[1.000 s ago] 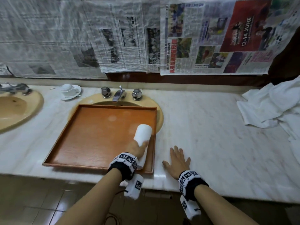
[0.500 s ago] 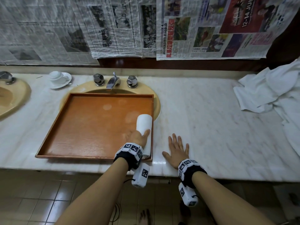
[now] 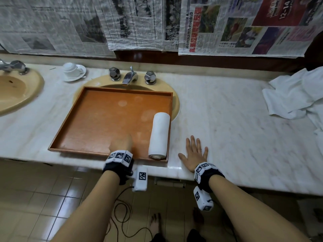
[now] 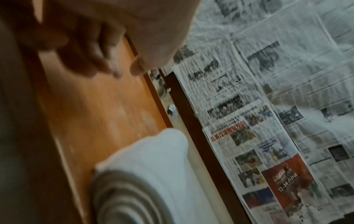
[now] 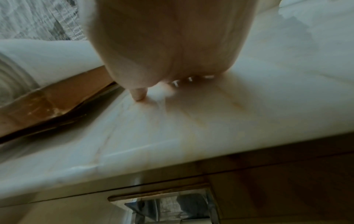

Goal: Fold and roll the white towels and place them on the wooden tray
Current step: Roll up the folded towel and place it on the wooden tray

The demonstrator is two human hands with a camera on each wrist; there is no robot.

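Rolled towel in tray, both hands free.

Rolled white towel lies along right inner wall of wooden tray, spiral end toward person; left hand over tray's near part, just beside roll, fingers loosely curled, grasping nothing; right hand flat on marble counter, fingers spread; unfolded white towels heaped far right.
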